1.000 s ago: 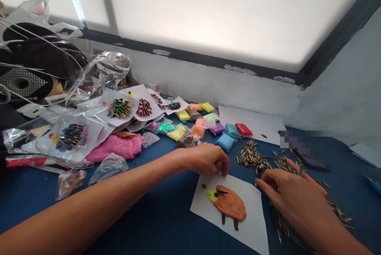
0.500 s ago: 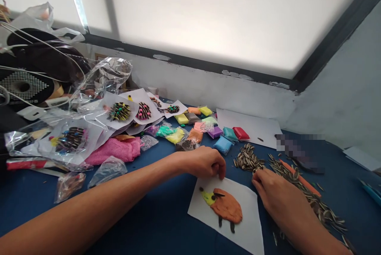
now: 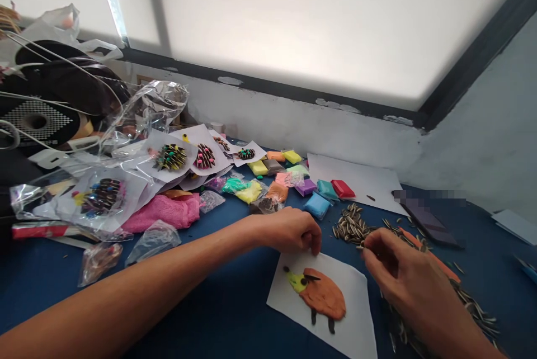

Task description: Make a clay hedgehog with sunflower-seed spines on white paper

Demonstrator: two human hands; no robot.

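Note:
A white sheet of paper (image 3: 356,306) lies in front of me with a flat clay hedgehog (image 3: 325,294) on it. Its body is orange, its head yellow-green, its nose, eye and legs dark. One dark seed stands out behind the eye. My left hand (image 3: 293,231) is closed, its curled fingers resting on the paper's top edge. To the right of the sheet, my right hand (image 3: 403,269) pinches a sunflower seed, its pale tip just showing at the fingertips. Beyond those fingers is a heap of sunflower seeds (image 3: 350,225).
More loose seeds (image 3: 474,311) and an orange stick (image 3: 440,264) lie by my right forearm, near a dark phone (image 3: 432,223). Packets of coloured clay (image 3: 316,205) lie farther back. Finished seed hedgehogs (image 3: 170,157), a pink cloth (image 3: 161,212) and plastic bags crowd the left.
My right hand has lifted slightly from the seed heap and turned, with a seed now showing at its fingertips. My left hand stays at the paper's edge; the whole view shifts slightly.

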